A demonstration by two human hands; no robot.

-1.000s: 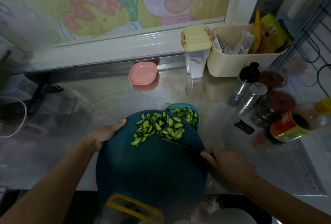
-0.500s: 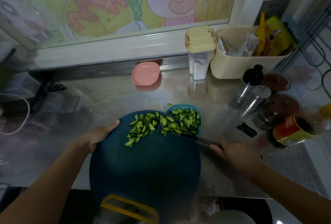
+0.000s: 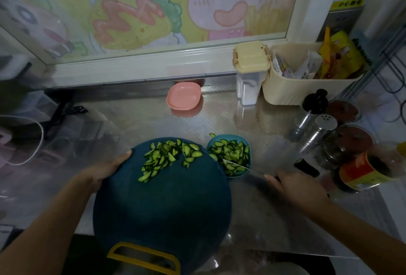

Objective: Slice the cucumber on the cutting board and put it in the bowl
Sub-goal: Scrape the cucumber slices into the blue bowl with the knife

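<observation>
The fingers (image 3: 272,179) of the right hand (image 3: 294,184) are curled tight round the handle of the knife (image 3: 241,166). Its blade reaches left until the tip lies over the bowl (image 3: 236,174). The left hand (image 3: 105,169) grips the board (image 3: 162,208) at its left edge, thumb on top and the other fingers hidden beneath (how far they curl I cannot tell).

A second ago the blade lay on the board against the right side of the pile, and the board's far edge covered part of the bowl. Since then the blade has swept right, off the board, taking part of the pile with it. The bowl now shows whole, just beside the board's right edge, and looks fuller.

The remaining slices (image 3: 164,158) lie in a loose band at the board's far edge, thinnest on the bowl side. One stray piece (image 3: 212,135) sits on the counter (image 3: 252,208) behind the bowl.

I judge the cutting done and the transfer roughly half done. Another sweep needs the blade brought back to the left of the pile. The board's rim should be over the bowl, or pieces will drop onto the counter.
</observation>
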